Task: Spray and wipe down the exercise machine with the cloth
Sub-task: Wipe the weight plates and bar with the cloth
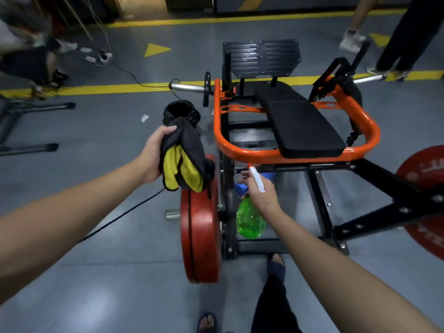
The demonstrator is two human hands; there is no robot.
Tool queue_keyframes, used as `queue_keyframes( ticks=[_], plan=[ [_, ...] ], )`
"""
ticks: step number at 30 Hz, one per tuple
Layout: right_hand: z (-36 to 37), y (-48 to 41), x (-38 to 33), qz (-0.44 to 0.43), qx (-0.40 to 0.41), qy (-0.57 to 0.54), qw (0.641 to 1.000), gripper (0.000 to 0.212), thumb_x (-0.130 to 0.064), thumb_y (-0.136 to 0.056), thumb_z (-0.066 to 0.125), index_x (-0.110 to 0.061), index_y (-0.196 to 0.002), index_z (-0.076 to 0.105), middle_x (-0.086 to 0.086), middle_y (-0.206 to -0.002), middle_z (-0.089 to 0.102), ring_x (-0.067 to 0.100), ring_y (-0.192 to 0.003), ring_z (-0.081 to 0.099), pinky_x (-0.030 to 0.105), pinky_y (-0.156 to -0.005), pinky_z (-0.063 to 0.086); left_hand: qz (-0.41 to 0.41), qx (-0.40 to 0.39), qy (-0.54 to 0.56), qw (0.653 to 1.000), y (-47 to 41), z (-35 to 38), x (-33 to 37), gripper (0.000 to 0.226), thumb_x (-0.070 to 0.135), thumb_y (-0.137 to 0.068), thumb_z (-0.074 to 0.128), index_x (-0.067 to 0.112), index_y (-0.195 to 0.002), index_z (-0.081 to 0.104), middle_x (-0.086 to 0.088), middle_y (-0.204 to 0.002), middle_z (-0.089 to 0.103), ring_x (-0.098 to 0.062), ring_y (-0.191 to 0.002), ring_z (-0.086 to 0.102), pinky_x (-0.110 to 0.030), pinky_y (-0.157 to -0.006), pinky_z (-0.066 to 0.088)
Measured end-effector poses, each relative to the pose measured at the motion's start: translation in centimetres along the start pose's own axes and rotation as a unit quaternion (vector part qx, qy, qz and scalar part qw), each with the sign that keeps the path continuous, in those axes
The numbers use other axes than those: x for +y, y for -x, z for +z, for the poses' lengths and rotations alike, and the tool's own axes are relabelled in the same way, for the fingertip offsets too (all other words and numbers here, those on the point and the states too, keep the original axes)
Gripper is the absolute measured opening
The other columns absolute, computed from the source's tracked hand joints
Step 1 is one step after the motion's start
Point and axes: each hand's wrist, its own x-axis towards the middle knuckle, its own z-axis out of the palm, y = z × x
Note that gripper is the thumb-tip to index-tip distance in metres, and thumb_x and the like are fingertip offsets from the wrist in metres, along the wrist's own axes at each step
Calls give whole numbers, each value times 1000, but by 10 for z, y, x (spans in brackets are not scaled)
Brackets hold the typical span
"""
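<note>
Orange bar (264, 157) of the one machine (305, 126) lies just ahead of the right hand (262, 195), whose fingers curl around the one green spray bottle (251, 219), nozzle toward the bar. The left hand (153, 152) clutches one bunched yellow-and-black cloth (185, 164), held apart from the machine. I judge the spraying is at its start and all the wiping is left.

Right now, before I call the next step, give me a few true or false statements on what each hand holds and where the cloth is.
1. The left hand grips the yellow and dark cloth. True.
2. The right hand holds the green spray bottle. True.
3. The cloth lies spread on the black pad. False: it hangs bunched in the left hand, away from the pad.
4. The weight plate below the cloth is blue. False: it is red.
5. The bottle's nozzle is near the orange frame. True.
</note>
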Motion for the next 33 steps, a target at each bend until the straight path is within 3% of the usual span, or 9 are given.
queue_keyframes(
  ticks=[3,8,11,13,16,20,23,28,33],
  plan=[
    [29,43,-12,24,-8,18,1000,51,-55,-77,42,-29,-106,75,1,-107,76,27,-100,70,48,-93,55,-14,20,10,1000,51,-50,-5,45,40,-99,46,10,-116,74,-13,-118,72,-28,-101,70,-38,-95,54],
    [55,99,-33,26,-33,91,995,41,-43,-83,39,-25,-101,71,-3,-95,74,11,-84,64,20,-66,44,-38,4,-33,999,117,-111,-7,50,42,-100,43,13,-88,82,-13,-99,74,-26,-82,73,-36,-78,53],
    [62,108,-28,29,-22,102,994,34,-46,-83,45,-27,-97,70,-4,-91,73,16,-84,68,32,-70,55,-34,-2,-52,998,139,-123,-6,51,43,-100,43,13,-89,82,-13,-97,75,-26,-80,72,-35,-76,54],
    [65,107,-25,27,-22,112,993,38,-47,-81,45,-20,-94,68,0,-88,73,20,-83,69,44,-76,59,-29,-9,-52,998,144,-120,-7,49,45,-99,46,10,-105,80,-16,-108,74,-29,-91,72,-38,-85,55],
    [64,115,-35,8,-21,121,992,36,-42,-86,45,-16,-97,67,5,-92,73,24,-88,68,44,-83,57,-11,-28,-44,999,143,-105,-11,56,46,-97,49,4,-129,68,-19,-124,70,-32,-106,68,-42,-98,51],
    [50,126,-29,28,-16,119,992,27,-31,-97,43,-10,-90,59,14,-92,69,27,-81,61,36,-72,48,-28,-50,-70,996,141,-94,-20,50,46,-99,47,10,-115,76,-15,-115,74,-29,-99,72,-40,-94,51],
    [40,127,-7,43,-6,121,992,26,-33,-94,46,-12,-89,60,11,-88,68,28,-84,61,37,-77,50,-52,-55,-54,996,137,-93,-29,50,47,-98,45,13,-97,83,-14,-106,74,-28,-91,72,-40,-91,51],
    [27,119,12,53,-48,105,992,27,-34,-85,49,-10,-90,61,5,-75,60,17,-71,54,55,-77,59,-91,-50,-43,994,131,-61,-48,46,48,-96,53,12,-99,81,-16,-106,73,-31,-90,72,-40,-89,54],
    [0,110,18,93,-75,1,993,26,-36,-78,57,-19,-88,74,3,-84,74,17,-82,64,40,-81,58,-76,-1,-60,995,114,-5,-68,46,50,-94,61,11,-111,77,-17,-110,75,-31,-94,74,-44,-92,57]
  ],
)
